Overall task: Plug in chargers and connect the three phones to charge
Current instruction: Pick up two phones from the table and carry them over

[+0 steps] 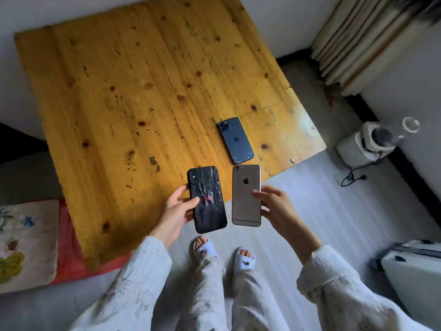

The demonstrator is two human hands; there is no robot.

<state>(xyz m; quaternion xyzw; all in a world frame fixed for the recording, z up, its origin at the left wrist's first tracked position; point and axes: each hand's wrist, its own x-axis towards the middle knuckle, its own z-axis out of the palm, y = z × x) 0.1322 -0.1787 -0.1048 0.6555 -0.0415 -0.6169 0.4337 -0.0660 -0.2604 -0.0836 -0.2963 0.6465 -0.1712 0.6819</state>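
Both hands grip phones: left [177, 211] a web-patterned black case [207, 199], right [276, 206] smooth grey metal [245, 194].

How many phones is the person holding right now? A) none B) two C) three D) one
B: the left hand holds the black cracked-pattern phone and the right hand holds the grey phone, while the dark blue phone lies alone on the wooden table.
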